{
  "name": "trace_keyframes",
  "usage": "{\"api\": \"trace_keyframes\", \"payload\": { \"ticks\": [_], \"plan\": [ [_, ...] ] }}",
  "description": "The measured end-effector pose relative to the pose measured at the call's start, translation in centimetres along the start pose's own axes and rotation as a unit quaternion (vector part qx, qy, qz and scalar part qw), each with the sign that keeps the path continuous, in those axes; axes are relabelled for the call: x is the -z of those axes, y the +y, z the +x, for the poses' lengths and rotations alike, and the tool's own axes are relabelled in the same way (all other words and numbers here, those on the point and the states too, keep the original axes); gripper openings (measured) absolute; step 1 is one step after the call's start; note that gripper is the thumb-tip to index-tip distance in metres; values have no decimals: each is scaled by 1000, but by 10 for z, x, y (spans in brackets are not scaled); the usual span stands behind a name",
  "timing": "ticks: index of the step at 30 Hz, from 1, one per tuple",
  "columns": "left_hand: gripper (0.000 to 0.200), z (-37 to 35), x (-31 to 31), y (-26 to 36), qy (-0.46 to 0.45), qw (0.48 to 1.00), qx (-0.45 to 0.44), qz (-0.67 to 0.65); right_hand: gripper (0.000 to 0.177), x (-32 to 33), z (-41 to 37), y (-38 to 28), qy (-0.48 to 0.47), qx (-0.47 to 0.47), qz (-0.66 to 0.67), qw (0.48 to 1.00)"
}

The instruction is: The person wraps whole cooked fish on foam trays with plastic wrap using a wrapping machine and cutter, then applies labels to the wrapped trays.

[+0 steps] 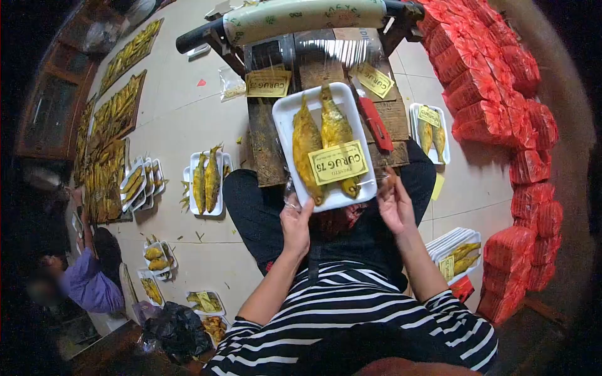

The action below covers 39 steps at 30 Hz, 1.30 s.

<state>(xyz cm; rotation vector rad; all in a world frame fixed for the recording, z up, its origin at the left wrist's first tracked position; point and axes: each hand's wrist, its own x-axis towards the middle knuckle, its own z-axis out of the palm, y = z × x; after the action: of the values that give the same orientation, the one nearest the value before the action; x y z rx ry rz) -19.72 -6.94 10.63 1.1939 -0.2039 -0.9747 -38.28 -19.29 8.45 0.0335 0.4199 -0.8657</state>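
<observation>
A white foam tray [285, 128] is tilted in front of me, with two yellow fish [307, 144] lying side by side on it. A yellow printed label [338, 163] rests across the fish. My left hand [296, 229] grips the tray's near left corner, thumb on the rim, with clear plastic film wrinkled beside the fingers. At the near right corner, my right hand [395, 203] has its fingers curled against the tray's edge; their tips are partly hidden. Just beyond the tray, a red cutter knife [375, 122] lies on the wooden wrapping stand [266, 141].
A plastic film roll [307, 22] spans the stand, with loose labels [268, 83] below it. Fish trays [207, 182] sit on the tiled floor at left, others [454, 247] at right. Stacked red packages [483, 94] line the right side. Another person [94, 282] sits at far left.
</observation>
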Motion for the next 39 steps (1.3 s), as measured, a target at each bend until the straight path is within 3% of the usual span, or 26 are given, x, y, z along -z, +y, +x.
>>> {"api": "trace_keyframes", "payload": {
  "ticks": [1,2,3,5,7,9,10,11,14,15,17,18,19,21,22,23,24,25,27,28,32,34,35,36,38,39],
  "plan": [
    [22,-4,1,-1,-24,999,29,-23,31,32,6,7,-69,-69,125,987],
    [24,-10,2,-2,-47,996,61,-46,33,13,-2,28,72,-45,16,996],
    [26,-14,3,-3,-69,991,93,-71,35,-8,-8,53,211,-22,-95,972],
    [18,-13,6,0,-56,992,50,100,40,-6,-19,77,43,-80,-42,995],
    [16,-13,7,18,-45,966,31,253,44,-11,-24,70,33,-78,-56,995],
    [15,-7,21,1,-39,959,-11,280,45,-40,-26,59,31,-40,-94,994],
    [16,-6,21,3,-37,955,-30,294,43,-38,-27,58,56,-6,-214,975],
    [17,-6,22,7,3,980,-16,199,42,-38,-27,56,88,21,-332,939],
    [21,8,47,14,114,992,12,-58,39,-32,-37,37,72,-3,-329,942],
    [20,14,69,-4,80,990,28,-115,40,-27,-40,40,67,-24,-305,950],
    [23,17,62,-28,81,990,84,-77,40,-13,-44,51,52,-65,-251,964],
    [29,14,58,-43,51,988,134,-51,42,5,-45,57,43,-80,-219,972],
    [32,11,40,-40,21,969,209,-131,43,15,-47,64,54,-102,-206,972],
    [37,-17,52,-77,-120,939,275,-171,41,23,-52,73,63,-111,-278,952],
    [42,-17,55,-80,-132,913,321,-215,39,44,-52,72,35,-104,-385,916],
    [46,-13,52,-66,-145,883,364,-258,37,54,-48,64,59,-117,-560,818],
    [54,-4,54,-49,-208,824,389,-356,36,65,-48,57,42,-49,-648,759],
    [60,2,53,-30,-215,796,399,-403,35,55,-46,54,27,19,-724,689],
    [58,12,61,-42,-194,926,295,-135,35,43,-44,53,-9,101,-764,637],
    [53,18,43,-27,-193,935,273,121,35,34,-42,53,-29,142,-782,607],
    [51,24,27,-29,-91,956,169,220,44,-33,-3,48,-48,397,-716,572],
    [60,21,24,-21,-69,944,41,321,43,-80,23,40,-45,388,-699,599],
    [64,21,20,-14,-57,928,-30,367,40,-104,34,35,-45,344,-685,641],
    [72,19,17,-2,-47,907,-124,399,37,-113,51,24,-67,284,-700,652],
    [72,30,-14,53,-79,961,-213,156,32,-128,74,2,-111,161,-724,662],
    [66,45,-25,87,-108,969,-203,88,27,-162,62,9,-143,182,-701,674]
  ]
}}
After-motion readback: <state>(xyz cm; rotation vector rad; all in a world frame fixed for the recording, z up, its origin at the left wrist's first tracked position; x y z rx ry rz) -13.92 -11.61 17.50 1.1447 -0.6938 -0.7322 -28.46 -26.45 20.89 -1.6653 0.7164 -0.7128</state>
